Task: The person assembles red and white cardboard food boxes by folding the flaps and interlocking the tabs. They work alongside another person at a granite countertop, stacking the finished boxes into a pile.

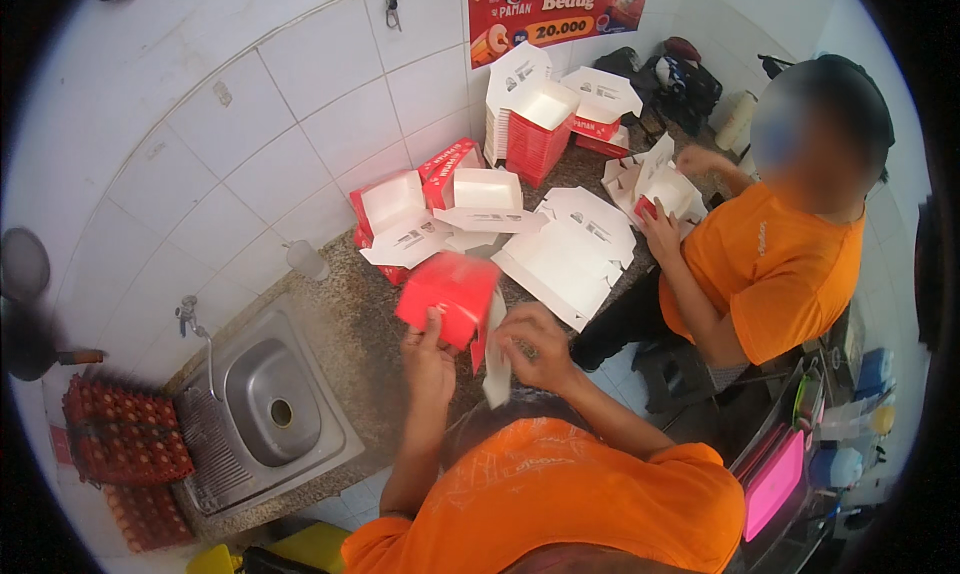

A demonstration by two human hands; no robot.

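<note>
In the middle of the frame the person is folding a red carton box into shape; I judge the folding is about half done, because one white flap still hangs open at its right side. The left hand is closed on the lower edge of the box, fingers pressing from below. The right hand is half curled and pinches the hanging white flap. The next move probably needs this flap to be tucked in while the left hand keeps the body steady.

At the top centre a red rectangular poster hangs on the white tiled wall. Below it stands a tall stack of folded boxes, red outside and white inside. Flat white carton blanks lie on the speckled counter right of centre, and opened boxes lie left of them. At the right, a co-worker in an orange shirt holds another box. Red egg trays sit at lower left, beside the steel sink.
</note>
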